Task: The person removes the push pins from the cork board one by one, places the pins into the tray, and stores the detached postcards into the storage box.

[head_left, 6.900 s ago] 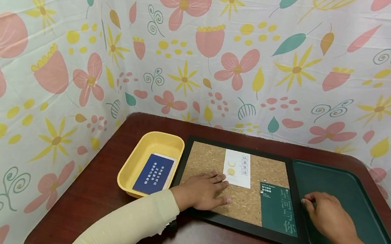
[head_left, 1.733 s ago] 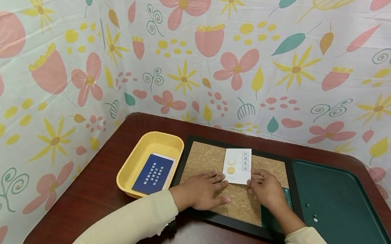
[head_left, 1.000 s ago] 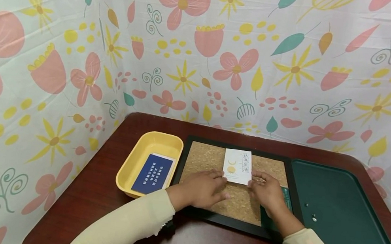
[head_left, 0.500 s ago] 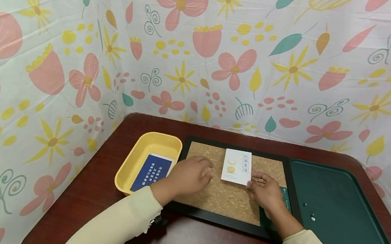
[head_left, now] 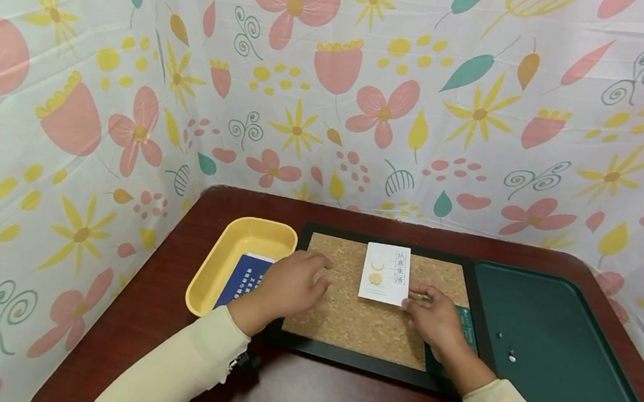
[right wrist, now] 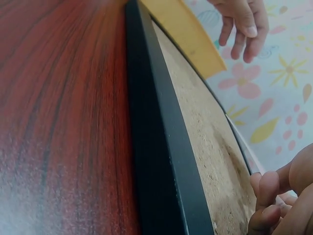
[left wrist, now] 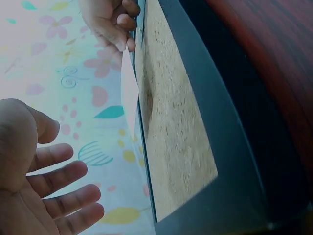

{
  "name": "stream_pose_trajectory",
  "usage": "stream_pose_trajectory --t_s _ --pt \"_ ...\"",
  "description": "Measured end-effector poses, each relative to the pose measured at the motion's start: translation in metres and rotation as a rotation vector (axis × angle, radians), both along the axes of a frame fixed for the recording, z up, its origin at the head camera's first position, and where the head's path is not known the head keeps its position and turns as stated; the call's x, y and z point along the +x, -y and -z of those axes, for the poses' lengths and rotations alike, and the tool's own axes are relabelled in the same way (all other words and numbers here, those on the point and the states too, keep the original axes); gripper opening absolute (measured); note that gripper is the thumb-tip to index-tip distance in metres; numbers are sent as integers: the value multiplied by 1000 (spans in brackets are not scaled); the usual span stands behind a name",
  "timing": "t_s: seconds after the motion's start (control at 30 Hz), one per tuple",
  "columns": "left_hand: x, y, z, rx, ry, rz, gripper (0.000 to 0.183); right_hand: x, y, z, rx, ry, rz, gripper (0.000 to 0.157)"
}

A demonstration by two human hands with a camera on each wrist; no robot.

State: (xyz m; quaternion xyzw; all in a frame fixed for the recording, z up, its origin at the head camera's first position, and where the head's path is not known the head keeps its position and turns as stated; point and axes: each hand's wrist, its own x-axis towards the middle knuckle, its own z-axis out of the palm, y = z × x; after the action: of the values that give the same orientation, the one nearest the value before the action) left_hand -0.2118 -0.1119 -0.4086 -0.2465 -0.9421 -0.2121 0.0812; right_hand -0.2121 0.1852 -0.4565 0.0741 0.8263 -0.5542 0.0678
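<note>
My right hand (head_left: 439, 321) pinches the lower right corner of a white printed card (head_left: 374, 288). In the left wrist view the card (left wrist: 129, 93) stands slightly off the cork board (head_left: 361, 333). My left hand (head_left: 292, 283) hovers over the board's left side, beside the yellow bin; its loosely bent fingers (left wrist: 68, 176) hold nothing in the left wrist view. A dark green card (head_left: 469, 328) lies at the board's lower right, partly hidden by my right hand and forearm.
Left of the board stands the yellow bin (head_left: 194, 292), with a blue card (head_left: 239, 281) over a white one inside. On the right, a dark green tray (head_left: 565, 357) holds small pins (head_left: 511, 356). Behind the table (head_left: 301, 398) hangs a flowered cloth (head_left: 329, 130).
Earlier my left hand lay flat by the white card while the right hand was at the tray. The right hand then took the card's corner; the left hand rose and moved left.
</note>
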Motion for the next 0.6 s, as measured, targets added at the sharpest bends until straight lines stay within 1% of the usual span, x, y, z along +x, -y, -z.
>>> stream_pose_trajectory --t_s 0.17,0.4,0.6 --pt "1 13 -4 22 -12 -50 30 2 2 -2 -21 8 -3 43" --pt "1 30 -4 1 -68 -166 28 5 5 -3 -44 9 -12 43" --pt "-2 46 -5 -6 -70 -260 26 8 8 -3 -52 -2 -26 44"
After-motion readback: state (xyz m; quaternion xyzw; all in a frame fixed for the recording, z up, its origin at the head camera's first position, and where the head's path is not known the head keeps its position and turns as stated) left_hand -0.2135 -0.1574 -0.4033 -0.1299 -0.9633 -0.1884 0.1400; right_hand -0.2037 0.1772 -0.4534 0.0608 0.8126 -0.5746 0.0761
